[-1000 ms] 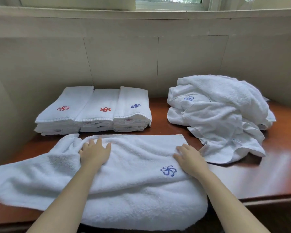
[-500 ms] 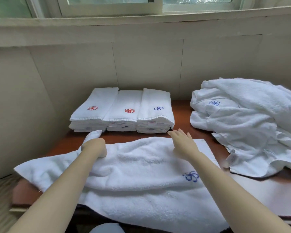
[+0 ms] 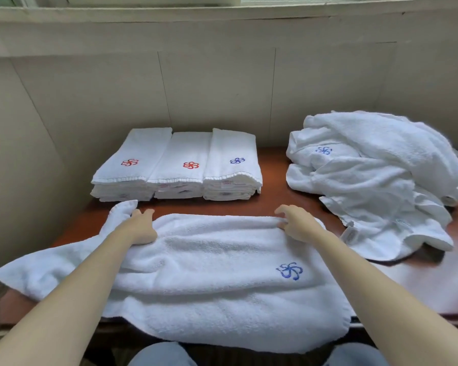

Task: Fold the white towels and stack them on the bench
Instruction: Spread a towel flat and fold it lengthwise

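A white towel (image 3: 209, 273) with a blue flower emblem lies spread across the front of the reddish wooden bench (image 3: 270, 204), its near edge hanging over the front. My left hand (image 3: 143, 227) grips the towel's far edge near the upturned left corner. My right hand (image 3: 295, 221) pinches the same far edge further right, fingers curled over the fold. Behind, three stacks of folded towels (image 3: 183, 167) sit side by side against the wall, two topped with red emblems and one with blue.
A heap of unfolded white towels (image 3: 376, 175) covers the bench's right part, a label sticking out at its front. A tiled wall rises right behind the bench, under a window sill. My knees show below the bench's front edge.
Both hands have moved from lying flat on the middle of the towel to its far edge, where they now hold it. My view has moved closer and further left.
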{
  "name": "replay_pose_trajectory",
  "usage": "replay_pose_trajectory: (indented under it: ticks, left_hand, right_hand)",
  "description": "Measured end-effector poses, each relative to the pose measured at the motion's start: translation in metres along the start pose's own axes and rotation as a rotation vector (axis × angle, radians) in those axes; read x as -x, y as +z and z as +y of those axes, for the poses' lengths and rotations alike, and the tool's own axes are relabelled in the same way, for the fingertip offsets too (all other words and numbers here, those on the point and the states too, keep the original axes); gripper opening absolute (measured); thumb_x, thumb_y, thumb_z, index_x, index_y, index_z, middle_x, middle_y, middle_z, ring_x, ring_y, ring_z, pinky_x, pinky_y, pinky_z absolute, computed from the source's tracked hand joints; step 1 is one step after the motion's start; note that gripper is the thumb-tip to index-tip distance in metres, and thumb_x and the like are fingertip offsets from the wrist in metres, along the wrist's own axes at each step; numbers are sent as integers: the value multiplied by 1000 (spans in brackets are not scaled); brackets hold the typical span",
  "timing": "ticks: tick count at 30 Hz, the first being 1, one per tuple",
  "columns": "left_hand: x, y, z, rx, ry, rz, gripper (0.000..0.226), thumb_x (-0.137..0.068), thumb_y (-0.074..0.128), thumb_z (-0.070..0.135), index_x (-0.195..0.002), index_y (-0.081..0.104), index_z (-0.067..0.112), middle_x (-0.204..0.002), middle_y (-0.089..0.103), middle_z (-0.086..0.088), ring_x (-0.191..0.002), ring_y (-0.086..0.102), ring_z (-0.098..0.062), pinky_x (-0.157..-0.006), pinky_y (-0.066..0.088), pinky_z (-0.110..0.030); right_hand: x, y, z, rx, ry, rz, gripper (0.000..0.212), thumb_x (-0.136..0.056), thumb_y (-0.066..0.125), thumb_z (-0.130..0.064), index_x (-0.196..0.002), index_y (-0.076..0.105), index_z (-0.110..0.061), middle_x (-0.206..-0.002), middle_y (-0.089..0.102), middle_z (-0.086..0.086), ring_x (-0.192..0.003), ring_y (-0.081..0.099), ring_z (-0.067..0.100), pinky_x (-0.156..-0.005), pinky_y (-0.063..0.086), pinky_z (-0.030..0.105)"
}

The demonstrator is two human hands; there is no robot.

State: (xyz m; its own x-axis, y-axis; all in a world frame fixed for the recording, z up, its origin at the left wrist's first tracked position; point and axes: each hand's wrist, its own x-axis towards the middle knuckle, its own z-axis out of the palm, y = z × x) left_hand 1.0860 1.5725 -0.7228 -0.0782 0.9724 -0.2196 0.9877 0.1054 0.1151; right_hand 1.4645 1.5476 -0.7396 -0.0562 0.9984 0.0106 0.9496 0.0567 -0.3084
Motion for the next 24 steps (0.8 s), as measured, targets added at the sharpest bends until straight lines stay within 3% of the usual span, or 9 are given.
replay_pose_trajectory:
  ticks: [2, 4, 7, 11, 14, 17, 19, 22, 24]
  left_hand:
    - [1, 2, 4, -52, 19, -1, 57, -88, 46, 15, -143, 33, 17, -140, 44, -12, -121, 49, -24, -99, 42, -31]
    - [3, -2, 7, -91, 20, 73, 37, -86, 49, 14, -122, 52, 21, -132, 53, -9, -118, 50, -24, -95, 43, -33]
    - [7, -20, 12, -122, -76, 259, 23, -85, 49, 9, -97, 65, 20, -119, 57, -9, -109, 52, -31, -87, 47, -37]
    - [7, -68, 12, 131, -206, 544, 22, -89, 45, 10, -103, 61, 5, -117, 52, -22, -104, 53, -44, -87, 46, -43]
    - [5, -130, 8, 435, -171, 723, 20, -89, 49, 5, -104, 59, -4, -113, 56, -33, -105, 53, -47, -86, 46, -45]
    - [17, -193, 20, 750, -98, 972, 35, -94, 53, 27, -109, 57, -4, -118, 52, -29, -109, 52, -42, -94, 41, -41]
    - [33, -222, 30, 775, -53, 1095, 44, -93, 52, 41, -110, 56, 1, -116, 47, -25, -109, 50, -41, -94, 38, -38]
    - [57, -229, 31, 685, 55, 1021, 48, -81, 59, 50, -93, 58, 3, -109, 54, -30, -103, 54, -43, -83, 40, -39]
    - [72, -206, 26, 604, 151, 793, 45, -68, 61, 46, -81, 55, 3, -90, 55, -26, -91, 55, -41, -72, 37, -36]
  right_hand:
    - [5, -2, 2, 32, -28, 21, 25, -91, 56, -19, -116, 57, -17, -117, 54, 5, -111, 51, 26, -90, 39, 34]
    - [11, -8, 5, 121, -57, 49, 8, -88, 53, -14, -95, 57, -14, -108, 56, 7, -104, 53, 29, -81, 40, 35]
    - [17, -28, 10, 191, 10, 146, 15, -83, 48, -5, -93, 56, -13, -104, 60, 8, -97, 56, 31, -77, 46, 36]
    - [6, -91, 7, 179, 62, 425, 21, -85, 44, 0, -100, 57, -7, -100, 64, 17, -91, 60, 34, -73, 45, 35]
    - [-4, -168, -3, 57, 86, 655, 20, -88, 46, -4, -105, 56, -4, -104, 61, 25, -96, 58, 41, -73, 42, 38]
    - [-2, -243, -19, -47, 86, 900, 15, -88, 49, -7, -102, 54, -3, -100, 61, 27, -92, 58, 44, -68, 37, 35]
    - [8, -278, -25, -114, 58, 1017, 15, -85, 48, -5, -98, 55, -3, -98, 61, 23, -91, 56, 39, -67, 32, 31]
    - [37, -288, -26, -160, -30, 945, 20, -73, 43, 5, -84, 58, -3, -85, 52, 14, -82, 46, 26, -63, 28, 27]
    - [58, -263, -23, -145, -103, 667, 19, -70, 43, 9, -72, 55, -6, -74, 46, 9, -77, 43, 21, -57, 29, 29]
